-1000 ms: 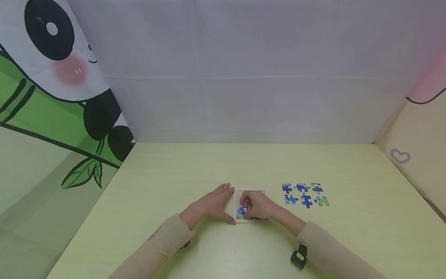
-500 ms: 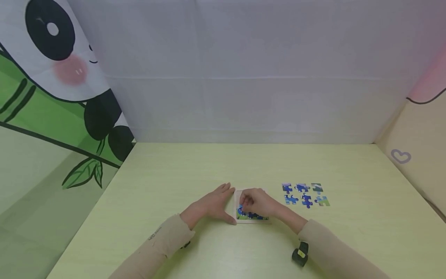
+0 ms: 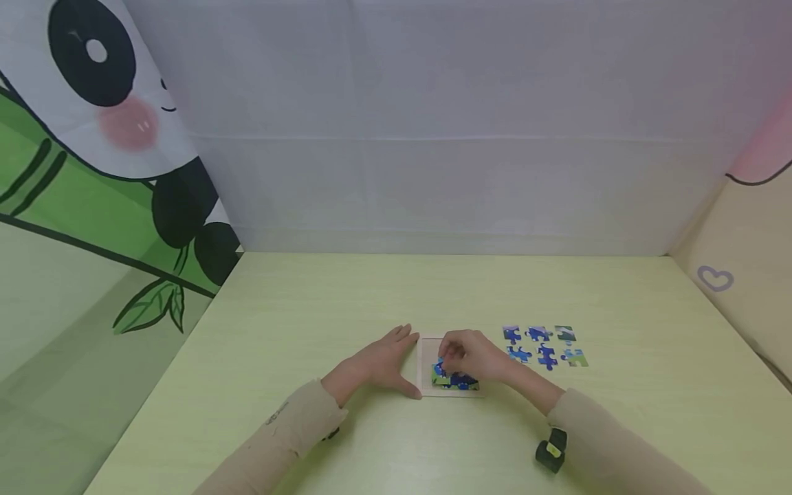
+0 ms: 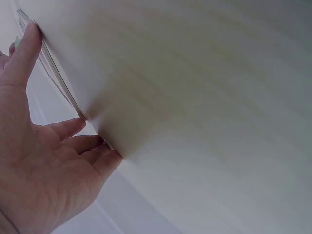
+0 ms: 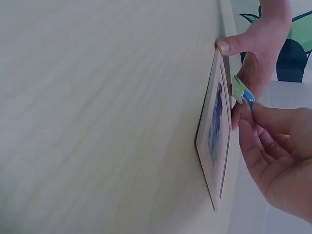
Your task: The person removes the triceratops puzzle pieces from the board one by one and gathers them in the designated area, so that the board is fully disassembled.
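My right hand (image 3: 473,354) pinches a green and blue jigsaw piece (image 5: 242,92) between thumb and fingertips. In the right wrist view the piece is held up off the shallow wooden puzzle tray (image 3: 428,375). Other blue and green pieces (image 3: 468,382) lie along the tray's near side, partly hidden by the hand in the head view. My left hand (image 3: 386,361) is spread at the tray's left side, its thumb and index fingertip touching that edge. In the left wrist view, the left hand's (image 4: 58,165) other fingertips rest on the table beside the tray.
To the right of the tray, several loose jigsaw pieces (image 3: 546,355) lie in two rows on the pale table (image 3: 322,295). A pale cloth wall (image 3: 433,172) rises behind the table, with a panda-printed cloth (image 3: 93,117) on the left.
My right hand has lifted the green and blue jigsaw piece from the tray's near left corner and carried it slightly right. The left hand stays at the tray's edge.
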`<state>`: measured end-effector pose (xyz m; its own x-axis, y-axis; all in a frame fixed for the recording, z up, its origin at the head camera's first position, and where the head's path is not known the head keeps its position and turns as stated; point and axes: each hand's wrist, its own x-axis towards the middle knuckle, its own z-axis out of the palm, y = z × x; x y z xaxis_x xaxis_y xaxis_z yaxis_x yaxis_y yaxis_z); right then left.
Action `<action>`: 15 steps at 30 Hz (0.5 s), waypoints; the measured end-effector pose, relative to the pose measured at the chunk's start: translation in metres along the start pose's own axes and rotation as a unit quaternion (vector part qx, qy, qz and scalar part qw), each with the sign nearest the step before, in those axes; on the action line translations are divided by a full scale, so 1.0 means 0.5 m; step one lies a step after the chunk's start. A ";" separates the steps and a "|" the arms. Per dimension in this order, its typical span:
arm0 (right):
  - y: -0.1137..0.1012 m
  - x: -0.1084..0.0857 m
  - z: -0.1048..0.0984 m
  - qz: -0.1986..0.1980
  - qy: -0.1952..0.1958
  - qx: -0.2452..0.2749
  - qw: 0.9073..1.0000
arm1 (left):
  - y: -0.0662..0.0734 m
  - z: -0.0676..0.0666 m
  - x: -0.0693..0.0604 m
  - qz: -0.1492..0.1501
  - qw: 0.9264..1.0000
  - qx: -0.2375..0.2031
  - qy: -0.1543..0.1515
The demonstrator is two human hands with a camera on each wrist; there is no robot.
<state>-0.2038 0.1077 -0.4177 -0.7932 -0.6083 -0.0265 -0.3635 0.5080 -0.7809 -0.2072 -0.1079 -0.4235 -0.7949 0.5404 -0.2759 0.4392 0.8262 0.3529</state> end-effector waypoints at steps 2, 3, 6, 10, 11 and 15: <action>0.008 -0.011 -0.013 0.001 -0.001 0.005 1.000 | -0.001 0.002 0.002 -0.002 1.000 0.003 0.001; 0.011 -0.018 -0.020 0.004 -0.002 0.008 1.000 | -0.001 0.003 0.003 -0.002 1.000 0.004 0.001; 0.027 -0.041 -0.042 0.008 -0.003 0.019 1.000 | -0.002 0.006 0.005 -0.002 1.000 0.004 0.000; 0.054 -0.073 -0.067 0.009 -0.004 0.033 0.999 | -0.005 0.008 0.006 -0.004 1.000 0.008 -0.002; 0.061 -0.080 -0.073 0.009 -0.001 0.035 0.999 | -0.005 0.008 0.006 -0.006 1.000 0.009 -0.002; 0.084 -0.109 -0.091 0.013 0.008 0.028 0.999 | -0.006 0.009 0.007 -0.005 1.000 0.008 0.000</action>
<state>-0.1984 0.1900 -0.4207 -0.8102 -0.5851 -0.0367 -0.3156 0.4881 -0.8137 -0.2095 -0.1078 -0.4295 -0.7989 0.5328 -0.2791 0.4382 0.8335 0.3366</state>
